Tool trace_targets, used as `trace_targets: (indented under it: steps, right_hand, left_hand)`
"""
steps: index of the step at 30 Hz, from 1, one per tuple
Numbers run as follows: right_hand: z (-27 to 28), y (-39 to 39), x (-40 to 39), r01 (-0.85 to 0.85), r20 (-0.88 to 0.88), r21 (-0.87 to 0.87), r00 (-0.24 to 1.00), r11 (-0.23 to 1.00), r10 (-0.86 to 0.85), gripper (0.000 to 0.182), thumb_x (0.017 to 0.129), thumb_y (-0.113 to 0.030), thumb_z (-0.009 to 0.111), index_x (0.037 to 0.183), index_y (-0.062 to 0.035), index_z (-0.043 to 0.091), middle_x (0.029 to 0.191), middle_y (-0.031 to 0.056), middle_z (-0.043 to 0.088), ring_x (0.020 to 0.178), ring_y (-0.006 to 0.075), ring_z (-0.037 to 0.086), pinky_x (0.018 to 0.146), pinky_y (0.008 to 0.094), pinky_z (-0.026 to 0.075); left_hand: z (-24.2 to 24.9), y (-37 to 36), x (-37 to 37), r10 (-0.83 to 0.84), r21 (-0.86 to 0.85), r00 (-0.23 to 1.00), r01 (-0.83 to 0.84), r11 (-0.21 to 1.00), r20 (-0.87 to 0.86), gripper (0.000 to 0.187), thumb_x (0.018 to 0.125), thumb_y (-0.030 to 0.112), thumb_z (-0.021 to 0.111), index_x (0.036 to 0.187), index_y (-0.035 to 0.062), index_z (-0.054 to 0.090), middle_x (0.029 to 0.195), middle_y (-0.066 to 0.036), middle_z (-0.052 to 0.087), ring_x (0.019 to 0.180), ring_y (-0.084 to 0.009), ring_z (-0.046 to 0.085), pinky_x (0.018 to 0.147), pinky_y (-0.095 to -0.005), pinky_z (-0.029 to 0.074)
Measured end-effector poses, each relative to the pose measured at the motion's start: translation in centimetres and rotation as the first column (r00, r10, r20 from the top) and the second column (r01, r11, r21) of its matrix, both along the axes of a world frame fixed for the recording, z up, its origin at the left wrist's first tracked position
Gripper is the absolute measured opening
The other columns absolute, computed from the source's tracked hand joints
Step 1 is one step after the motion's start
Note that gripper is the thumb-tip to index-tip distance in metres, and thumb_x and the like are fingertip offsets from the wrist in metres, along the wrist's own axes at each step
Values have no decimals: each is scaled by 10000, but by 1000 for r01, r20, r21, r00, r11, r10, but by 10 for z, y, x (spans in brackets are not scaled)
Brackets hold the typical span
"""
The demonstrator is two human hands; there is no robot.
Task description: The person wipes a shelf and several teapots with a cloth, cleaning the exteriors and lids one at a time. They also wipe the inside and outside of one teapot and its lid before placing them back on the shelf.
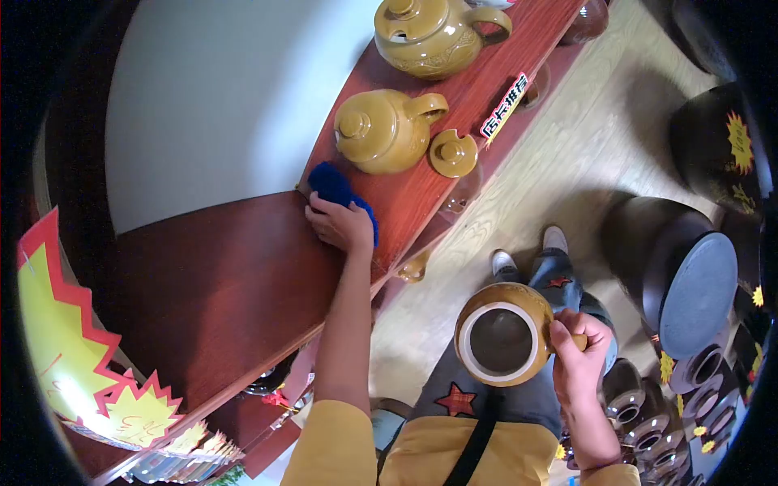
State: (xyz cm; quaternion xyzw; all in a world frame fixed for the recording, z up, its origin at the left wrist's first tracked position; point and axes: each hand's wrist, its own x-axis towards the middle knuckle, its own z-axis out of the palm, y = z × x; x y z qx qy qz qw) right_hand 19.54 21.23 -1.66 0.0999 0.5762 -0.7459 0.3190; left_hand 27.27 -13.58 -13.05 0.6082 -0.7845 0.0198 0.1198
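Note:
My left hand (344,223) is closed on a fluffy blue cloth (331,183), pressed to the wooden shelf (389,215) at its inner corner. In my right hand (579,348) is the handle of a yellow-brown ceramic pot (470,312). The pot is held in front of my body, its lid off and its white-rimmed mouth facing up. A loose matching lid (453,154) lies on the shelf. Beside it stands a lidded yellow-brown teapot (381,130), just beyond my left hand. Farther along the shelf is another lidded teapot (429,36).
A price sign (504,109) is fixed at the shelf edge. Yellow-and-red starburst cards (134,413) stand at lower left. Large dark jars (648,243) stand on the floor at right, with several smaller jars (648,421) below. Glassy vessels (462,194) sit under the shelf edge.

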Motion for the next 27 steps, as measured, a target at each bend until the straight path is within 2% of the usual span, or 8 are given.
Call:
trace_targets:
  steps: [3, 6, 9, 10, 14, 16, 19, 27]
  right_hand:
    - [-1, -6, -3, -5, -1, -7, 1000, 1000, 5, 432, 754, 115, 608, 571, -72, 264, 560, -13, 346, 534, 83, 297, 490, 248, 239]
    - [2, -11, -6, -34, 3, 6, 999, 999, 34, 434, 753, 116, 608, 568, -71, 263, 554, -12, 355, 534, 83, 308, 490, 243, 247]
    - [1, -13, -8, -51, 0, 12, 999, 999, 51, 427, 753, 112, 617, 573, -68, 275, 564, -9, 372, 550, 88, 333, 505, 239, 274]
    - [2, -14, -9, -53, -5, 9, 999, 999, 53, 427, 753, 112, 617, 573, -68, 275, 564, -9, 372, 550, 88, 333, 505, 239, 274]
    - [5, -15, -11, 7, -19, -49, 1000, 999, -8, 411, 754, 107, 628, 589, -65, 292, 594, -7, 390, 580, 96, 353, 534, 239, 302]
    - [7, -11, -12, -8, -34, -73, 999, 997, 6, 405, 755, 107, 628, 599, -64, 296, 614, -5, 397, 594, 98, 354, 542, 240, 307]
    - [7, -8, -13, 36, -33, -76, 999, 996, -38, 413, 753, 106, 629, 592, -65, 289, 602, -10, 386, 581, 91, 340, 529, 236, 293]
    - [5, 1, -10, 34, 2, -60, 999, 998, -34, 448, 747, 103, 630, 572, -69, 256, 559, -22, 343, 543, 77, 297, 495, 243, 240]
  left_hand:
    - [-1, -31, -7, -17, -33, 998, 20, 999, 66, 659, 782, 136, 660, 1340, 119, 310, 1351, -177, 345, 1241, -404, 355, 1017, -555, 277]
    - [7, -53, -13, -87, -61, 947, 111, 992, 308, 629, 796, 125, 635, 1345, 152, 329, 1389, -133, 327, 1274, -392, 327, 1040, -572, 251]
    - [30, -82, -16, -290, 214, 836, 211, 954, 467, 715, 729, 223, 715, 1344, 186, 353, 1404, -50, 334, 1305, -323, 310, 1014, -587, 307]
    - [29, -103, -10, -317, 325, 844, 182, 928, 432, 758, 685, 281, 754, 1334, 203, 372, 1416, -23, 333, 1308, -294, 318, 1003, -547, 356]
    - [38, -115, -14, -324, 335, 749, 144, 931, 578, 774, 661, 350, 768, 1313, 153, 402, 1344, -68, 442, 1238, -294, 428, 969, -467, 424]
    - [32, -128, -10, -206, 387, 725, -90, 918, 657, 776, 629, 418, 776, 1257, 80, 471, 1238, -122, 546, 1130, -296, 541, 932, -400, 466]
    - [37, -124, -14, -241, 434, 667, -136, 891, 705, 797, 594, 455, 775, 1210, 18, 521, 1184, -172, 585, 1078, -296, 583, 913, -376, 483]
    - [42, -56, -22, -382, 585, 572, -222, 780, 726, 819, 513, 429, 813, 1180, 18, 574, 1235, -187, 556, 1125, -300, 560, 919, -391, 486]
